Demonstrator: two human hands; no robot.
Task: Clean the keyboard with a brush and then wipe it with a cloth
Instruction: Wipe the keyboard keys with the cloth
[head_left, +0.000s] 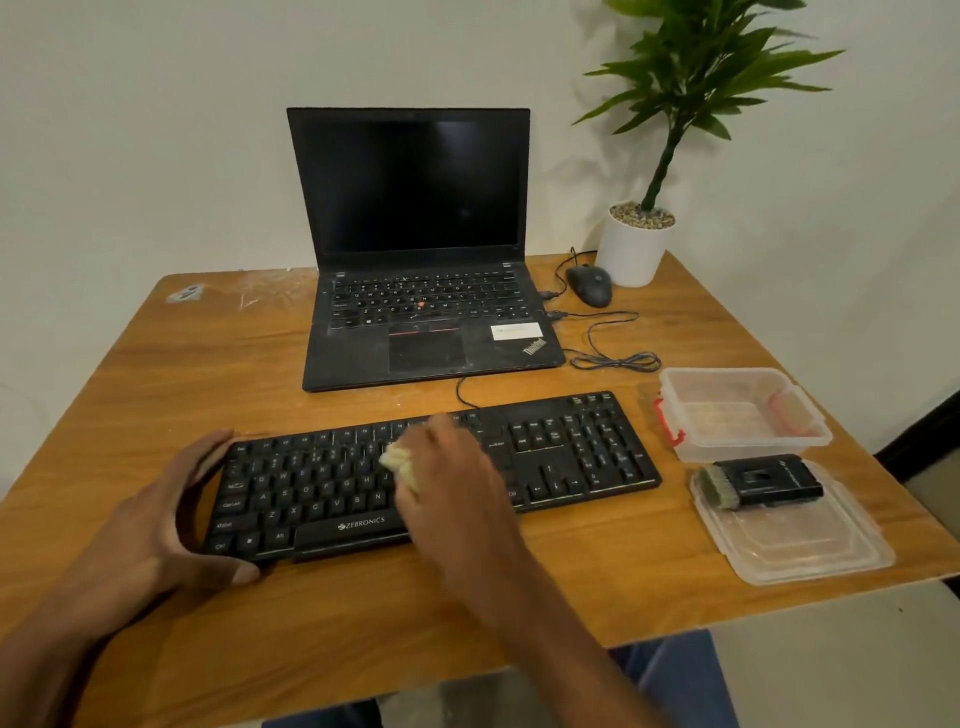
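here the black keyboard (431, 478) lies on the wooden desk (156, 374) in front of an open laptop (421, 260), the left hand (156, 519) curled round its left end. the right hand (452, 483) has its fingers (441, 441) bunched on a pale cloth (401, 464), pressed onto the middle keys. the brush (758, 482) rests on a clear lid (795, 545) to the right, just beside an open plastic box (743, 413).

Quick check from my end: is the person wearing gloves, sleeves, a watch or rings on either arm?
Neither. The left hand and right hand are bare, with no gloves, and no rings show on the visible fingers. Both forearms are uncovered as far as the frame shows, with no sleeve edge, watch or wristband in view.
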